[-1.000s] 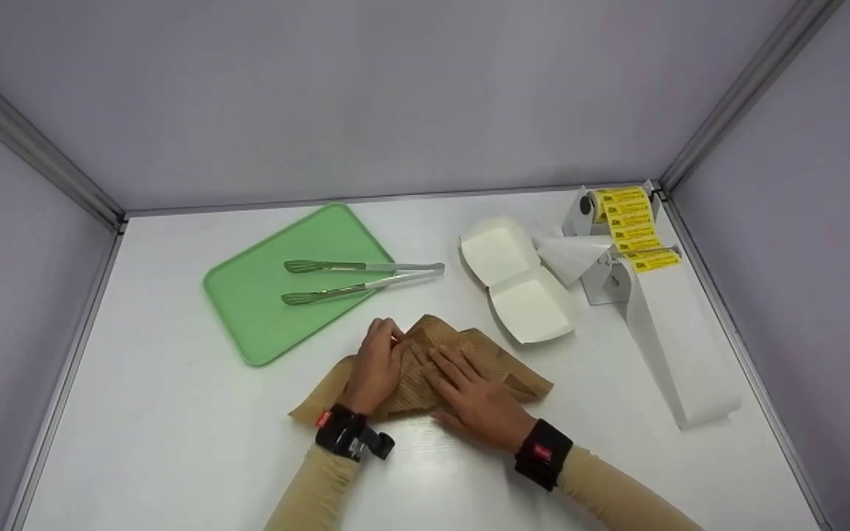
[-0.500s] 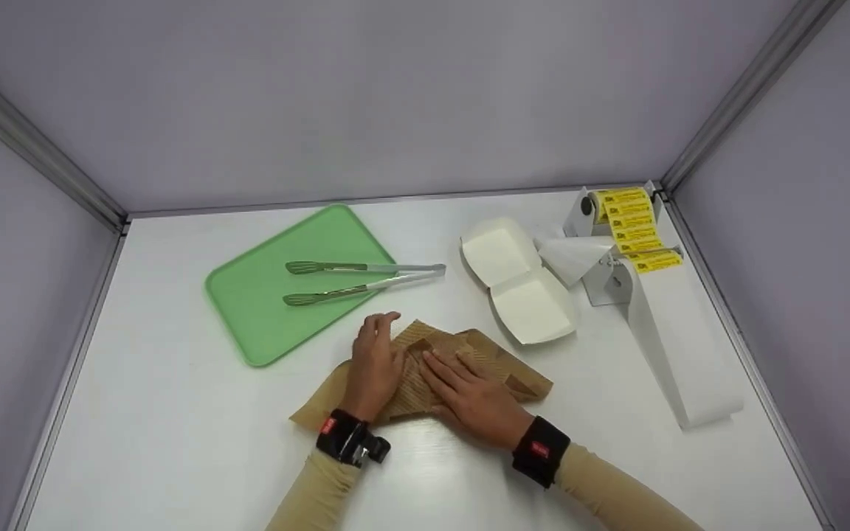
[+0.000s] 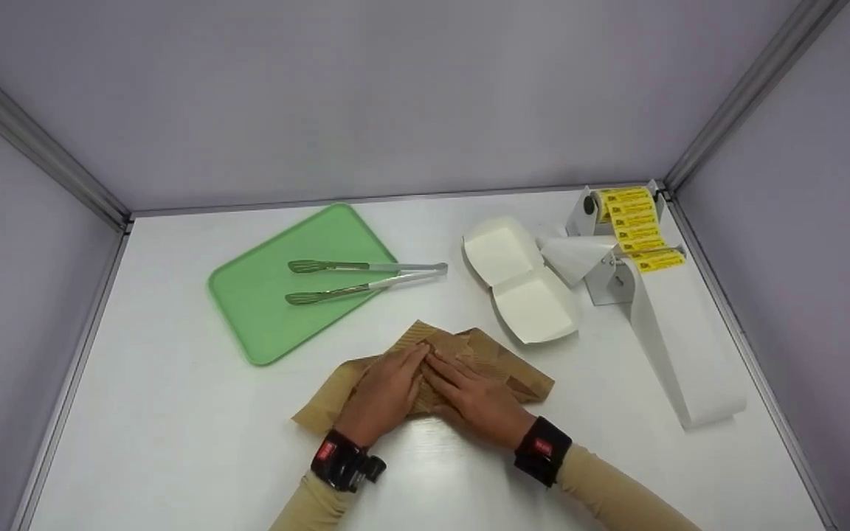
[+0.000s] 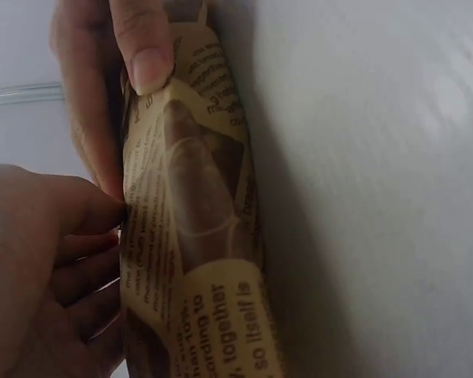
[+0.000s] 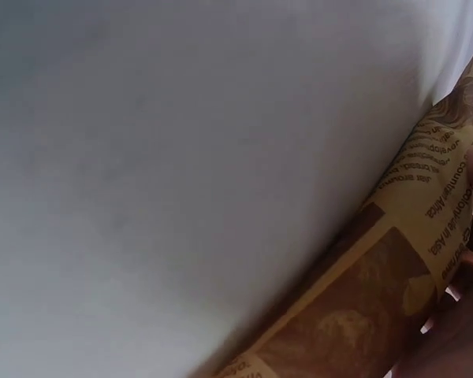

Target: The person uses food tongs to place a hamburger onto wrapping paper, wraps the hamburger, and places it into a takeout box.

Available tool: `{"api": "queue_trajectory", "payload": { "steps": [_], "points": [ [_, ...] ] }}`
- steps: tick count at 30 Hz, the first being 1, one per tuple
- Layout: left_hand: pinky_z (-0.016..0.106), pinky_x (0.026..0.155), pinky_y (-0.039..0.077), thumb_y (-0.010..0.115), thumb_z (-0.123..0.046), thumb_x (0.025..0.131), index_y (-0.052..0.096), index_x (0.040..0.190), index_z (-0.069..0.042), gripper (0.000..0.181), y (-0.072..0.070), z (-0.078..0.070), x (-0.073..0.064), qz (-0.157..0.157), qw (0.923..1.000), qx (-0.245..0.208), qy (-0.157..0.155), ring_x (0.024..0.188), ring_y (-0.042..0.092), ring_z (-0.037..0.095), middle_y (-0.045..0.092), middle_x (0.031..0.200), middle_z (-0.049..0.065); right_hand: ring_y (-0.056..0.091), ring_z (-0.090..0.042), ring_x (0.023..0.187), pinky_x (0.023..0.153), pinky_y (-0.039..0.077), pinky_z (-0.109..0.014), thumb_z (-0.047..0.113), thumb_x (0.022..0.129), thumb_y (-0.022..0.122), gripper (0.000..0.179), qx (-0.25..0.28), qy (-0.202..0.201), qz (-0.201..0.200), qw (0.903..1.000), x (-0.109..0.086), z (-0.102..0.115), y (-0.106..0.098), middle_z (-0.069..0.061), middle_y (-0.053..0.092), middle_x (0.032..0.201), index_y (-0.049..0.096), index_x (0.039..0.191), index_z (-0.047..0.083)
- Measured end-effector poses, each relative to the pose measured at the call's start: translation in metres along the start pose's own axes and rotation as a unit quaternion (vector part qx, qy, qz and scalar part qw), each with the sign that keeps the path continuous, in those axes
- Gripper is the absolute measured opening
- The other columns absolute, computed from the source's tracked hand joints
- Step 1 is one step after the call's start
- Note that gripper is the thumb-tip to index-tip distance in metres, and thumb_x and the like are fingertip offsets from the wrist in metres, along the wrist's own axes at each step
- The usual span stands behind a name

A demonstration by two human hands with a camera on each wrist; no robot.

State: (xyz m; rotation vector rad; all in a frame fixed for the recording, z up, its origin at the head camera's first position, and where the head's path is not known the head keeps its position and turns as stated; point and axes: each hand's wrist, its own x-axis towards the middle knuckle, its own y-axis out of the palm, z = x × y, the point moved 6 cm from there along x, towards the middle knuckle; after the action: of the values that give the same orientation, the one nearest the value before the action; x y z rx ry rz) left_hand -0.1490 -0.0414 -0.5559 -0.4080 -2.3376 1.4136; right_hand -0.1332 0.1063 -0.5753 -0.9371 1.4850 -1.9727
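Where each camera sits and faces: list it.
Head: on the head, facing forward and down at crumpled brown printed paper; left hand, right hand, beige sleeves show.
Left wrist: on that wrist, facing the paper; fingers of both hands show.
Right wrist: on that wrist, facing the white table and paper; fingers show at right.
Both wrist views share paper and table.

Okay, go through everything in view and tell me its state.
Printed brown paper: folded over
Left hand: resting on the paper
Right hand: resting on the paper
Green tray: lying flat
Tongs: spread open, partly on the tray
White clamshell box: open
Yellow label roll: partly unrolled
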Motion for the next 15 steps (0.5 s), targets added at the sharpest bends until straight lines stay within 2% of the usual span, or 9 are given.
{"api": "queue_trajectory", "payload": {
  "steps": [4,8,11,15],
  "points": [
    [0.042,0.113,0.046,0.057,-0.022,0.104,0.05,0.149,-0.006,0.048,0.0,-0.003,-0.002,0.006,1.0,-0.005,0.003,0.135,0.056,0.028,0.057,0.147,0.013,0.046,-0.027,0.145,0.108,0.051,-0.038,0.031,0.099,0.066,0.059,0.027,0.006,-0.017,0.9995,0.0,0.001,-0.001,-0.009,0.04,0.162,0.048,0.151,0.009],
    [0.043,0.111,0.048,0.062,-0.026,0.102,0.051,0.148,-0.007,0.05,0.001,-0.004,-0.001,0.002,1.0,-0.001,0.005,0.135,0.056,0.028,0.056,0.147,0.012,0.054,-0.03,0.137,0.1,0.056,-0.036,0.026,0.095,0.072,0.039,0.051,0.022,-0.043,0.9975,0.0,0.001,-0.004,-0.014,0.046,0.156,0.062,0.129,0.009],
    [0.042,0.11,0.049,0.065,-0.027,0.1,0.055,0.145,-0.009,0.05,0.003,-0.006,-0.001,-0.011,0.9999,0.004,0.009,0.135,0.055,0.028,0.056,0.146,0.01,0.061,-0.03,0.129,0.094,0.059,-0.034,0.024,0.091,0.076,0.033,0.072,0.028,-0.063,0.995,0.0,0.001,-0.007,-0.017,0.051,0.149,0.063,0.116,0.008],
    [0.042,0.112,0.047,0.068,-0.024,0.098,0.059,0.143,-0.015,0.047,0.007,-0.009,-0.001,-0.024,0.9996,-0.017,0.006,0.134,0.054,0.028,0.057,0.143,0.01,0.063,-0.028,0.124,0.093,0.059,-0.033,0.02,0.087,0.081,0.036,0.097,0.017,-0.082,0.9917,-0.002,0.001,-0.012,-0.016,0.054,0.143,0.063,0.115,0.006]
  ]
}}
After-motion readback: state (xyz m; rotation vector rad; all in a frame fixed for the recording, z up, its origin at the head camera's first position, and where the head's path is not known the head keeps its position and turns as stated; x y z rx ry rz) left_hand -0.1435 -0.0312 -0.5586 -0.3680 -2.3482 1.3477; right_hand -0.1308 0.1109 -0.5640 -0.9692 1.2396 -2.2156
